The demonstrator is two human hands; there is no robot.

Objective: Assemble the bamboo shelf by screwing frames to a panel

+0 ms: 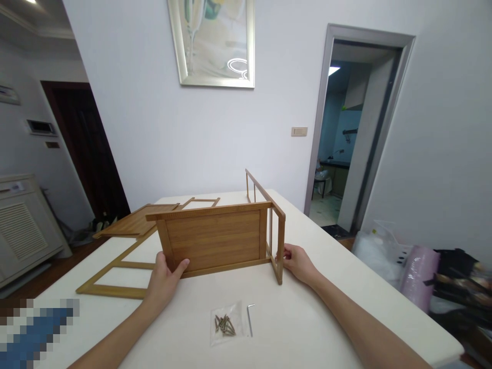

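Observation:
A wooden shelf panel (215, 238) stands on its long edge on the table, its right end against a ladder-like wooden side frame (281, 246). My left hand (169, 274) grips the panel's lower left corner, thumb on the near face and the other fingers behind it. At the outer side of the frame, my right hand (298, 262) has its fingers bent and pinched close to the lower rail; what is between them is hidden. In front of the panel lie a clear plastic bag (238, 320) of several screws (225, 325) and an L-shaped hex key (249, 320).
Another wooden frame (111, 291) lies flat at the left of the white table (292, 333), with a second wooden panel (142, 219) beyond it. Plastic-wrapped bundles (418, 277) stand off the table's right edge. A wall rises behind the table, with a doorway at right.

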